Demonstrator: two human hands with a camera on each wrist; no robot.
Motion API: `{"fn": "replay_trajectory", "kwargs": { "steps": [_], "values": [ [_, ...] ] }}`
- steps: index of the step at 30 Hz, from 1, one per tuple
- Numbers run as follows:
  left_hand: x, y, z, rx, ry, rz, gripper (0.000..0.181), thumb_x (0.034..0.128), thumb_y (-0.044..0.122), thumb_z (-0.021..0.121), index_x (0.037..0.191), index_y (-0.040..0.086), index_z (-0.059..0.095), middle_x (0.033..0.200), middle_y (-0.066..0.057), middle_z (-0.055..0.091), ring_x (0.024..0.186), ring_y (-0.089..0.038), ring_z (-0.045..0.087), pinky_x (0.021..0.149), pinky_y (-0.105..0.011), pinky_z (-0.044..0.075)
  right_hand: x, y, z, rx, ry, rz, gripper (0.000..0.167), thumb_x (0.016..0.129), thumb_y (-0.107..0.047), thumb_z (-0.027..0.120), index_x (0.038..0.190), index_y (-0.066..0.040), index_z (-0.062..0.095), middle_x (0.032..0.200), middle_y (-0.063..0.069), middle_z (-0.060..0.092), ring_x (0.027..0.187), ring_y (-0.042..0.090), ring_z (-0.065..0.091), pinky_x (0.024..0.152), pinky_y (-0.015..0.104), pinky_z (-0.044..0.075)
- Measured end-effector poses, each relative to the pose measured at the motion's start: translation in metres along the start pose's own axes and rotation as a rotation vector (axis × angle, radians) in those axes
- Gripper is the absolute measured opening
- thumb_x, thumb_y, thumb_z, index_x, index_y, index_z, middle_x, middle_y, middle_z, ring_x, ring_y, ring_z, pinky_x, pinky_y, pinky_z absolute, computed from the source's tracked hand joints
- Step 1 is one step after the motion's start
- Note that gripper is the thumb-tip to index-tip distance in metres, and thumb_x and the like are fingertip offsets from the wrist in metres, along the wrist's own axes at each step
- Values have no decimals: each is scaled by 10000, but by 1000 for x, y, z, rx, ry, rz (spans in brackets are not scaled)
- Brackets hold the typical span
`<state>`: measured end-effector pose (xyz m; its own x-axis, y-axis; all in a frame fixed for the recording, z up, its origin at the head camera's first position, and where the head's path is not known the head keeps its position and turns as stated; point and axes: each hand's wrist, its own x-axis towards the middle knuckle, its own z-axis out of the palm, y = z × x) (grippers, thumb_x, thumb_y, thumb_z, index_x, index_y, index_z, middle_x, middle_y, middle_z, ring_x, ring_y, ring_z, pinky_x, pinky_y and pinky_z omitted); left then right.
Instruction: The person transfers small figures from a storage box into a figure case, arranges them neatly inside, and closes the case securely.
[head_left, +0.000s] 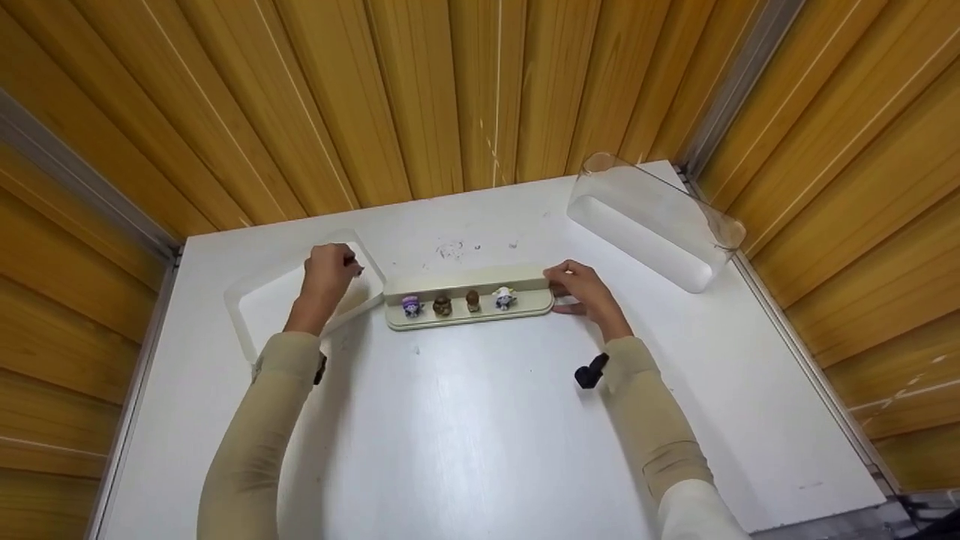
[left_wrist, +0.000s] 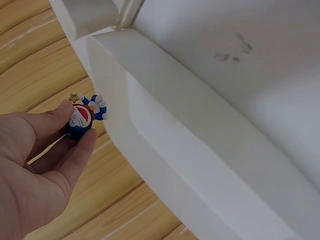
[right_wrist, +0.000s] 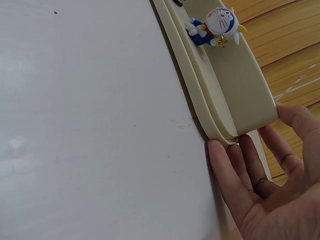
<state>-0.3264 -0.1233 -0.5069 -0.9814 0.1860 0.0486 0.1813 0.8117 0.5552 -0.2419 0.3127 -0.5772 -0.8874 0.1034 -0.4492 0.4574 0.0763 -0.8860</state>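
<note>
In the left wrist view my left hand [left_wrist: 45,165] pinches a small blue-and-white cartoon cat figurine [left_wrist: 81,118] with a gold star. That hand [head_left: 325,279] is over the white tray [head_left: 241,330] in the head view. At the middle of the table lies a long cream stepped display base [head_left: 409,286]. On its lower step stand a purple-hatted figurine [head_left: 412,306], two brown ones, and a white-hooded figurine [head_left: 504,298]. My right hand [head_left: 589,292] holds the base's right end, thumb at the upper step, fingers [right_wrist: 225,167] along the end and front corner.
A clear cover [head_left: 652,214] with an open side lies at the table's back right. Wood-patterned walls [head_left: 420,97] enclose the back and sides. The white tray's right corner is close beside the base's left end. Dark smudges mark the tabletop behind the base.
</note>
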Motion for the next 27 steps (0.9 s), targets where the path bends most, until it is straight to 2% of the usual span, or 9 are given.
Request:
{"fn": "replay_trajectory", "kwargs": {
  "steps": [8,12,15,27],
  "values": [
    [-15,37,2,12,8,106,131,934,28,714,1029,-58,741,970,-200,724,907,-313,690,804,-454,581,-2,2,-1,15,6,7,313,956,-352,706,1114,-98,613,1158,119,672,1008,231,665,807,414,614],
    [-20,54,4,25,26,151,150,925,41,732,1037,-57,747,968,-203,725,911,-326,699,813,-462,583,-2,2,-1,19,0,-18,346,957,-365,700,1150,-92,614,1175,138,674,1012,235,671,818,412,611],
    [-25,64,3,23,29,166,156,931,41,725,1053,-55,745,978,-200,720,918,-325,697,818,-464,584,-1,1,-1,13,2,-32,351,960,-377,694,1151,-95,611,1190,145,675,1008,231,672,823,411,610],
    [-46,93,2,-14,6,215,186,925,28,729,1101,-34,743,1019,-163,710,921,-285,696,815,-401,603,-1,0,1,7,25,5,325,958,-372,697,1126,-108,608,1194,129,674,1013,225,666,805,408,615]
  ]
}}
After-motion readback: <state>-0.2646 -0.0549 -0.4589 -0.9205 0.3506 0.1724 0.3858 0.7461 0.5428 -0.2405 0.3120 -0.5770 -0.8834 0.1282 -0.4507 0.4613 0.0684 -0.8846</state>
